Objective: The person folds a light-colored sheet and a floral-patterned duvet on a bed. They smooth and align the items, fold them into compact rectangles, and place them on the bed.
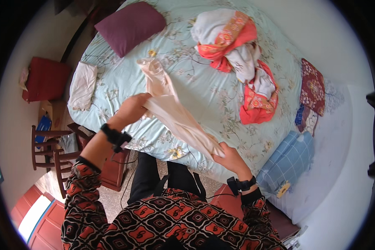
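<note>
A cream cloth garment is stretched slantwise between my two hands above the near part of the bed. My left hand grips its edge on the left, and my right hand grips the lower right end. The garment's far part, a narrow tube-like length, rests on the floral bedsheet beyond my left hand. Which kind of garment it is cannot be told. Both wrists carry black strapped devices with cables.
At the left bed edge lies a folded white cloth, below a purple pillow. A crumpled red-and-white blanket spreads across the far right. Blue checked bedding borders the right side. A wooden chair stands left, beside a red box.
</note>
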`<state>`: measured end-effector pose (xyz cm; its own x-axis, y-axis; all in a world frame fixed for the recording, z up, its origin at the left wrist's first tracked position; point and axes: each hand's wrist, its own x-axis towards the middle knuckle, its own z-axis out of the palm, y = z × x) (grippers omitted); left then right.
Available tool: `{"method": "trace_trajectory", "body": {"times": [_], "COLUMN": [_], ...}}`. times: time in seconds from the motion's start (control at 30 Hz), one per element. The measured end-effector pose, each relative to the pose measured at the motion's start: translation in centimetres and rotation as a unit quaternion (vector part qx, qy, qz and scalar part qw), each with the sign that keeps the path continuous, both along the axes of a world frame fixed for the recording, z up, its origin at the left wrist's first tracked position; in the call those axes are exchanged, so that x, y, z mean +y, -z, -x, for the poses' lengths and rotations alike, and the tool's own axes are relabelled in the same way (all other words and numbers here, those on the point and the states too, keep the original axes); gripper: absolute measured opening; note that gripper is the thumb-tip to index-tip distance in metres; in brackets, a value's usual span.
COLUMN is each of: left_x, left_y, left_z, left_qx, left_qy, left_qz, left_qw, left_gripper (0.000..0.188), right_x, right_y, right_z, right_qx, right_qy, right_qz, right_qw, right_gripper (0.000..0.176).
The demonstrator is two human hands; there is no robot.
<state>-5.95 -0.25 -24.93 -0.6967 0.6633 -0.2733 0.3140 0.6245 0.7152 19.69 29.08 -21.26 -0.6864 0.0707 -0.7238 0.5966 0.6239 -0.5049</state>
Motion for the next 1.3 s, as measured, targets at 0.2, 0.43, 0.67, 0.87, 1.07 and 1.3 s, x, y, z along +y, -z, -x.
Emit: {"method": "trace_trajectory", "body": {"times": [0.2,0.43,0.67,0.87,1.07,1.3], "left_x": [2.7,6.0,7.7,8.5,6.5,6.4], "left_y": [-11.7,-22.8,-26.8,-22.0,-8.7,-1.3], "left_z": [2.3,4.3,5.1,7.8,1.9,-9.0], "left_qx": [0.014,0.027,-0.017,-0.152,0.059,-0.185], "left_qy": [-0.084,-0.224,-0.179,-0.043,0.159,0.229], "left_qz": [-0.121,-0.285,-0.414,-0.424,-0.1,-0.069], "left_qw": [0.989,0.932,0.892,0.892,0.98,0.953], "left_gripper": [0.029,0.037,0.026,0.033,0.061,0.054], "right_x": [1.0,2.9,3.6,2.2,-1.2,-2.0], "right_y": [-1.0,-5.5,-7.5,-10.3,-10.2,-12.2], "right_z": [-2.7,-2.9,-1.4,0.5,4.7,6.3], "right_qx": [0.078,0.176,0.351,0.227,0.289,0.267], "right_qy": [0.045,0.101,0.159,0.314,0.419,0.415], "right_qz": [0.026,0.065,0.051,0.254,0.481,0.554], "right_qw": [0.996,0.977,0.921,0.886,0.714,0.67], "right_gripper": [0.06,0.05,0.035,0.029,0.036,0.039]}}
